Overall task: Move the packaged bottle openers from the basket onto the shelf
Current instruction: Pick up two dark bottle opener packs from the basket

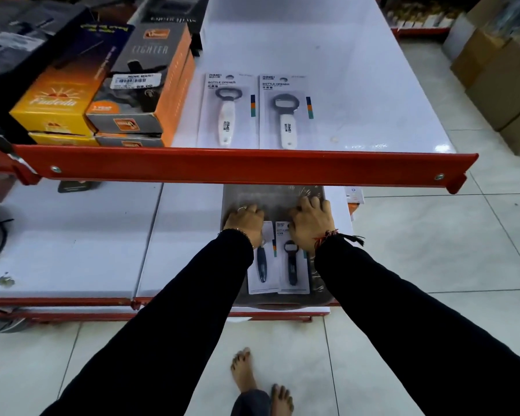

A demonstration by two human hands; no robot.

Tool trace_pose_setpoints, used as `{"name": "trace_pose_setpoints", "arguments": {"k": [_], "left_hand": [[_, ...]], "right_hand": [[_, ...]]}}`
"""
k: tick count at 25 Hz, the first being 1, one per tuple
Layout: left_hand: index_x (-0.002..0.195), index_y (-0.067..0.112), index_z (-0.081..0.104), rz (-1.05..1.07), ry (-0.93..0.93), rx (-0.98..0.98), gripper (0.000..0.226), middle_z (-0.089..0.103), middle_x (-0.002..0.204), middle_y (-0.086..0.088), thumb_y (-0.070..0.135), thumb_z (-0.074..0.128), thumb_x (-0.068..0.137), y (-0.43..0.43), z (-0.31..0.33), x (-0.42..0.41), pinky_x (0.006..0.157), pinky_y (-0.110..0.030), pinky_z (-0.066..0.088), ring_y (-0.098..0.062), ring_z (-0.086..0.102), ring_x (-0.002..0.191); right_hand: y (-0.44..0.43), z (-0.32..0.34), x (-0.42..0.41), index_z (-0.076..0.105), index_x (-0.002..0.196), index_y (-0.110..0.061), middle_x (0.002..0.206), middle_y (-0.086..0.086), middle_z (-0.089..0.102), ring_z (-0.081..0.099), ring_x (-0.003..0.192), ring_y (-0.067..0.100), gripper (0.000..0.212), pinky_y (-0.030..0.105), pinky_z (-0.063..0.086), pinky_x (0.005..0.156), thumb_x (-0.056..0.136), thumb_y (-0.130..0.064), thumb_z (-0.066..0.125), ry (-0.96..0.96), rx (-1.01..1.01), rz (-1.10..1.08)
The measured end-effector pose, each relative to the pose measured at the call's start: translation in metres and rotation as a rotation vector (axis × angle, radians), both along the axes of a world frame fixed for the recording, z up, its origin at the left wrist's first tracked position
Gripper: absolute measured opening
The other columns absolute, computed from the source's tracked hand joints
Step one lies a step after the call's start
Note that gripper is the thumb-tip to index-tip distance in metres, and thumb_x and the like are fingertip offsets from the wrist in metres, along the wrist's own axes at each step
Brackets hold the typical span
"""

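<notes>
Two packaged bottle openers with white handles, one [226, 112] to the left of the other [285, 115], lie flat side by side on the white upper shelf [342, 85]. Below it, a grey basket [282, 195] stands on the lower shelf. The basket holds two packaged openers with dark handles, one on the left [261, 265] and one on the right [293, 265], both lying flat. My left hand [245, 220] covers the top end of the left package with its fingers curled over it. My right hand [311, 223] does the same on the right package.
The upper shelf's red front rail [252, 166] juts out above the basket and my hands. A grey-and-orange lighter box [144, 79] and a yellow box [54, 97] fill the shelf's left side. Cardboard boxes [499, 70] stand on the tiled floor at right.
</notes>
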State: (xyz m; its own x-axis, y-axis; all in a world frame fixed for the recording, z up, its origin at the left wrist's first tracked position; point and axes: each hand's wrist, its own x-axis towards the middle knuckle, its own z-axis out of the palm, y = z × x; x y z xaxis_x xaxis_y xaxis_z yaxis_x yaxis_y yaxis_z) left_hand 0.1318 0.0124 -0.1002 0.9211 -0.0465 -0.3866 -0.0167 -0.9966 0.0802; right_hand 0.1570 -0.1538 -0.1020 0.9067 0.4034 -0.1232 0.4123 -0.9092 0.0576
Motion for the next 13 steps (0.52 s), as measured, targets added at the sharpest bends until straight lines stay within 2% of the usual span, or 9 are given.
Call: {"name": "trace_pose_setpoints", "arguments": {"k": [3,6,9,11,13], "left_hand": [[0.131,0.009,0.054,0.03,-0.019,-0.011,0.053,0.048,0.136,-0.011,0.025,0.071,0.084,-0.001,0.008,-0.001,0.105,-0.046,0.046,-0.034,0.051,0.126],[0.131,0.009,0.057,0.042,-0.036,-0.06,0.045,0.043,0.139,-0.013,0.014,0.063,0.087,0.001,0.025,-0.002,0.1,-0.045,0.052,-0.036,0.059,0.116],[0.13,0.011,0.058,0.08,-0.038,-0.159,0.042,0.05,0.138,-0.014,0.008,0.055,0.088,0.001,0.044,-0.013,0.099,-0.043,0.052,-0.036,0.059,0.116],[0.126,0.009,0.057,0.084,-0.083,-0.194,0.037,0.063,0.126,-0.017,0.007,0.05,0.089,0.0,0.057,-0.026,0.096,-0.04,0.052,-0.036,0.061,0.113],[0.126,0.007,0.054,0.087,-0.159,-0.188,0.035,0.067,0.117,-0.019,0.006,0.046,0.091,-0.001,0.071,-0.044,0.09,-0.039,0.051,-0.038,0.063,0.108]], "right_hand": [[-0.001,0.003,0.001,0.06,0.111,-0.013,0.115,0.012,0.062,0.049,0.108,0.034,0.038,0.043,0.028,0.094,0.082,-0.033,0.046,0.032,0.086,-0.014],[-0.003,0.012,-0.001,0.052,0.104,-0.016,0.089,0.011,0.069,0.058,0.099,0.033,0.03,0.042,0.023,0.088,0.082,-0.033,0.042,0.076,0.203,-0.081],[-0.005,0.029,-0.01,0.053,0.108,-0.02,0.062,0.001,0.054,0.061,0.081,0.031,0.028,0.04,0.018,0.082,0.084,-0.03,0.04,0.148,0.302,-0.129],[-0.007,0.042,-0.021,0.06,0.113,-0.02,0.064,-0.002,0.05,0.059,0.083,0.031,0.032,0.041,0.022,0.085,0.088,-0.026,0.042,0.096,0.306,-0.074],[-0.011,0.055,-0.036,0.062,0.118,-0.02,0.087,0.006,0.064,0.061,0.096,0.031,0.034,0.043,0.026,0.09,0.091,-0.024,0.042,-0.013,0.269,-0.008]]}}
